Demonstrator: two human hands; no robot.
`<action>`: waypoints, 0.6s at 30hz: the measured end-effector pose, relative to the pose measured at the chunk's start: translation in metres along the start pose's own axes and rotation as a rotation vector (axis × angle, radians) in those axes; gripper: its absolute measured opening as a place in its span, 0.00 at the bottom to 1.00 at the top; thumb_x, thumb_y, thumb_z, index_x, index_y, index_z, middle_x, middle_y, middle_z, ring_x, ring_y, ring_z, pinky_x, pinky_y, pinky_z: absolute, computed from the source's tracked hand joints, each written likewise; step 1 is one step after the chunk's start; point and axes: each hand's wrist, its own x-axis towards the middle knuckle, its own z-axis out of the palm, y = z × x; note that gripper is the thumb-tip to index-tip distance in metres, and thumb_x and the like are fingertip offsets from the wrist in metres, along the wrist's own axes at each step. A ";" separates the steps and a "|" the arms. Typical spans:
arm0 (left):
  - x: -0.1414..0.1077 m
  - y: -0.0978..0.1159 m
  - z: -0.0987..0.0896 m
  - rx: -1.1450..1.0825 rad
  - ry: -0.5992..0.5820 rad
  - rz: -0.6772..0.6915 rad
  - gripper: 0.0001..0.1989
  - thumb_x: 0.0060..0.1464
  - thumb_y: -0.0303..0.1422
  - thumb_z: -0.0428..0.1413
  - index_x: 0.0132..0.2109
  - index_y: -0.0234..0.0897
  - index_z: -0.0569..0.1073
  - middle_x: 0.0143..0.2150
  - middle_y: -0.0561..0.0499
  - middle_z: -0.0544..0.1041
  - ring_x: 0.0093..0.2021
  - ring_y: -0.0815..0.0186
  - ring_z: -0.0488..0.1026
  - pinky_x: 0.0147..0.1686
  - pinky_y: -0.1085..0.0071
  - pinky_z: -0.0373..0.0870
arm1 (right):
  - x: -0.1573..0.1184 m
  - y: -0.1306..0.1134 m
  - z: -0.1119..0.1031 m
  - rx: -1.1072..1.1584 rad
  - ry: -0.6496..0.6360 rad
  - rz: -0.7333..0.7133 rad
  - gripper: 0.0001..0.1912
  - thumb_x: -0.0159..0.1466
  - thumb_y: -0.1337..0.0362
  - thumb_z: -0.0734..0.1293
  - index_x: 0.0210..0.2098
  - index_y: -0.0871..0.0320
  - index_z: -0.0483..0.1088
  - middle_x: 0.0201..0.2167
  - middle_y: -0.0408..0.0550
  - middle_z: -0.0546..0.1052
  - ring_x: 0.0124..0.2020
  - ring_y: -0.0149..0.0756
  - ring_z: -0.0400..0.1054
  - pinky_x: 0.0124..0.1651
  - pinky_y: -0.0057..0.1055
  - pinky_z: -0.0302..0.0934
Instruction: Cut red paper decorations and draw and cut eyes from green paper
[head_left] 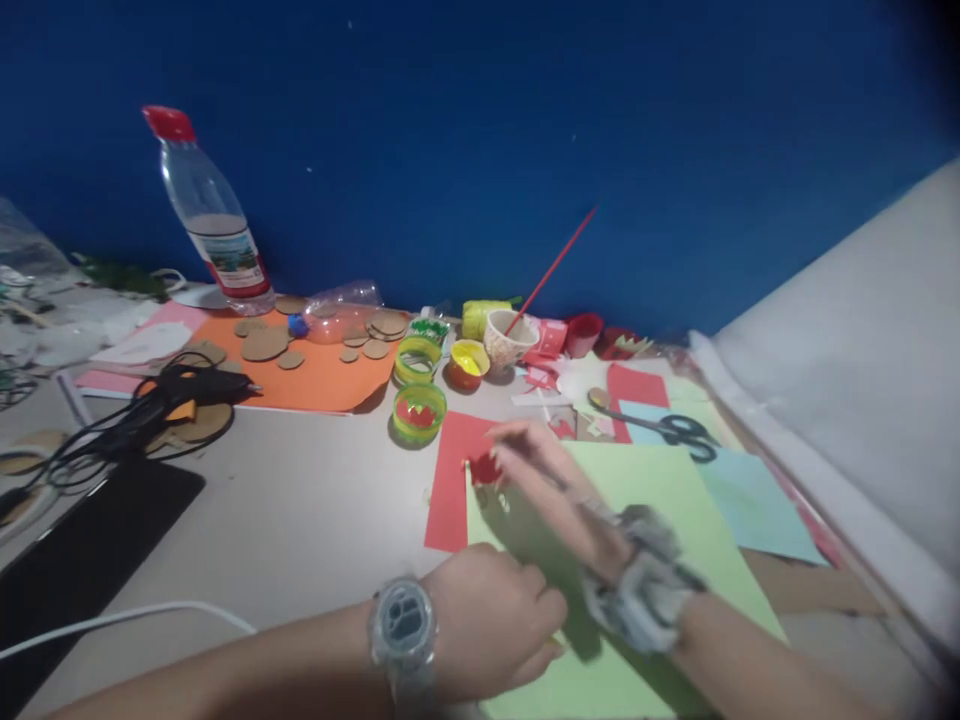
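Note:
My left hand, with a round watch at its wrist, is closed low over the left part of a light green sheet. A small yellowish bit shows at its fingertips, too small to name. My right hand reaches across the same sheet, blurred by motion, its fingers bent toward a small dark red piece at the sheet's upper left corner. Whether the fingers touch that piece is hard to tell. A red paper strip lies partly beneath the green sheet.
Green rings, a red cup with yellow inside and a white cup stand behind. Scissors lie right. Left are a bottle, cardboard discs on orange paper, a glue gun and a phone.

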 end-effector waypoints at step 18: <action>0.008 -0.012 0.004 -0.109 0.035 -0.085 0.11 0.55 0.41 0.53 0.35 0.38 0.63 0.32 0.53 0.70 0.27 0.65 0.66 0.25 0.66 0.62 | 0.010 0.031 -0.005 0.343 -0.145 0.170 0.16 0.64 0.53 0.60 0.26 0.57 0.60 0.19 0.39 0.67 0.16 0.24 0.57 0.19 0.24 0.53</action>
